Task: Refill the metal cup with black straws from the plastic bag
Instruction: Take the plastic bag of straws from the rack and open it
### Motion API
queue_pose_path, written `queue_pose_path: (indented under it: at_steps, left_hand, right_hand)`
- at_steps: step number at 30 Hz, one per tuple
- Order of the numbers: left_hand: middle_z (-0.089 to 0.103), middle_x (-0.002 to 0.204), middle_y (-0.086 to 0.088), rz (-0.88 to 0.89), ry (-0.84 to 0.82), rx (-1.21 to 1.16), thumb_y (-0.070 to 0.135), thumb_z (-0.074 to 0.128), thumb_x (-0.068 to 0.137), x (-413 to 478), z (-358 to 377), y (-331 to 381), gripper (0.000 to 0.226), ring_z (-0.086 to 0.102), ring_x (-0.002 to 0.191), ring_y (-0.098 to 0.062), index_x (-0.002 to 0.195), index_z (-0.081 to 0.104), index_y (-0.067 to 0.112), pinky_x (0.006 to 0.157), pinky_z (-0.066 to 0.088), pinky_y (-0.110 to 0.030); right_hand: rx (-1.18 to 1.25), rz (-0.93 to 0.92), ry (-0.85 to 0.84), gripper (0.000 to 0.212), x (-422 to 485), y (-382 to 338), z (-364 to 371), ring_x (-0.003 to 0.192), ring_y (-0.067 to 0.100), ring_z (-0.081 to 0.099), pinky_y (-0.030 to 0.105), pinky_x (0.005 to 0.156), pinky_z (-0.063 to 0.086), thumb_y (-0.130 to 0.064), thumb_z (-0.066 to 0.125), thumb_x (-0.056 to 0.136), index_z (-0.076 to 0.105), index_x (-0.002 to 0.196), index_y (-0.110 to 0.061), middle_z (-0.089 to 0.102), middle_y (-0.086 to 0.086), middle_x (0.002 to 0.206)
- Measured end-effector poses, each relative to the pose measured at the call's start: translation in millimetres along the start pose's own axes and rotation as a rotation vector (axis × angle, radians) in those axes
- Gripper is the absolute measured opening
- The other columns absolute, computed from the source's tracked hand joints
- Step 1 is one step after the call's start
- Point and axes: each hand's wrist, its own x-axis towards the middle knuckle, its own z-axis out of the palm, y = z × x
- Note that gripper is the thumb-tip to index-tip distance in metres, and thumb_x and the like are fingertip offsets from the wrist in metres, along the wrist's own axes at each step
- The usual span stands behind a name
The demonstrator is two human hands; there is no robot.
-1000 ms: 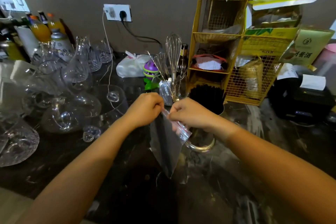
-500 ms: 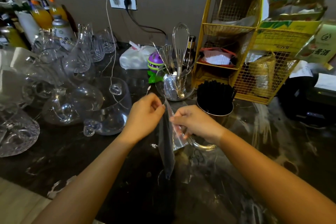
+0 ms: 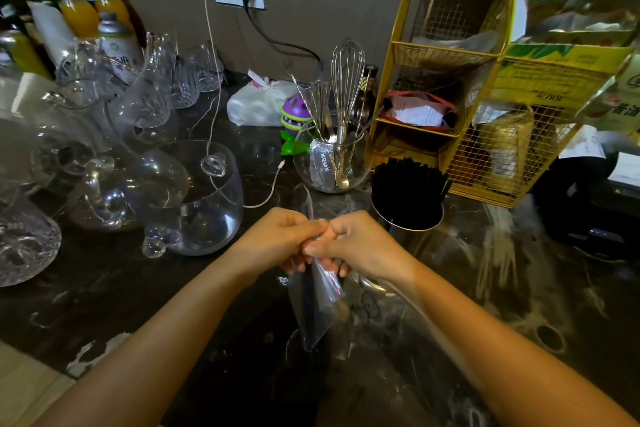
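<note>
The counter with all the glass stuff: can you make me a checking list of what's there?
Surface: dark marbled counter, glossy, pale smears.
Job's things: metal cup packed with black straws; plastic bag hanging limp, looks nearly empty.
Clutter: glass pitchers, whisk in a glass bowl, purple toy, bottles.
Hands: left hand and right hand both pinch the bag's top.
Cables: white cable and black cord from the wall socket.
Surroundings: yellow wire rack, grey wall.

straws in cup, rack behind
</note>
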Motion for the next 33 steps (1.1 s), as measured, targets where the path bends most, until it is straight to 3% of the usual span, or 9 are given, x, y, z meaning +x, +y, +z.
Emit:
queue_pose_path:
  at_steps: [11, 18, 20, 26, 30, 33]
  left_hand:
    - [0.063, 0.053, 0.006, 0.014, -0.124, -0.049, 0.028, 0.041, 0.09, 0, 6, 5, 0.028, 0.055, 0.054, -0.006, 0.069, 0.057, 0.018, 0.048, 0.044, -0.017]
    - [0.053, 0.063, -0.007, 0.051, -0.086, -0.101, 0.018, 0.039, 0.091, 1, 8, 1, 0.029, 0.047, 0.054, -0.011, 0.066, 0.054, 0.012, 0.047, 0.039, -0.017]
    - [0.052, 0.062, -0.006, 0.066, -0.069, -0.138, 0.018, 0.039, 0.09, 1, 9, -1, 0.029, 0.047, 0.054, -0.012, 0.066, 0.054, 0.011, 0.047, 0.04, -0.016]
    - [0.051, 0.056, -0.004, 0.077, 0.005, -0.255, 0.013, 0.044, 0.087, 2, 11, -5, 0.028, 0.047, 0.048, -0.008, 0.06, 0.053, 0.011, 0.045, 0.041, -0.015]
    - [0.053, 0.047, 0.005, 0.092, 0.08, -0.263, 0.006, 0.042, 0.085, 3, 12, -5, 0.033, 0.047, 0.046, -0.007, 0.054, 0.053, 0.013, 0.045, 0.042, -0.016]
    - [0.054, 0.046, 0.004, 0.084, 0.128, -0.278, 0.005, 0.042, 0.084, 3, 12, -5, 0.034, 0.048, 0.047, -0.007, 0.054, 0.054, 0.013, 0.047, 0.044, -0.017]
  right_hand:
    - [0.063, -0.005, -0.005, 0.027, -1, 4, -2, 0.031, 0.001, 0.051, 0.008, 0.032, 0.034, -0.011, 0.069, 0.074, 0.05, 0.055, -0.011, 0.056, -0.009, 0.032]
    - [0.131, -0.028, -0.014, 0.022, 0, 12, -3, 0.035, 0.004, 0.05, 0.012, 0.036, 0.036, -0.02, 0.067, 0.076, 0.055, 0.065, -0.006, 0.055, -0.008, 0.037]
    - [0.185, -0.01, -0.026, 0.022, 0, 13, -4, 0.038, 0.004, 0.049, 0.015, 0.04, 0.037, -0.023, 0.065, 0.078, 0.056, 0.067, -0.006, 0.054, -0.007, 0.039]
    - [0.407, 0.051, -0.042, 0.037, 2, 13, -5, 0.053, 0.015, 0.052, 0.015, 0.046, 0.04, -0.021, 0.057, 0.083, 0.055, 0.047, -0.025, 0.059, -0.006, 0.046]
    - [0.554, 0.055, -0.055, 0.035, 3, 10, 0, 0.054, 0.014, 0.059, 0.035, 0.07, 0.04, -0.016, 0.053, 0.086, 0.052, 0.05, -0.017, 0.058, 0.003, 0.054]
    - [0.72, 0.063, -0.027, 0.038, 4, 11, 1, 0.055, 0.016, 0.061, 0.029, 0.068, 0.047, -0.011, 0.051, 0.085, 0.05, 0.047, -0.014, 0.059, 0.005, 0.055]
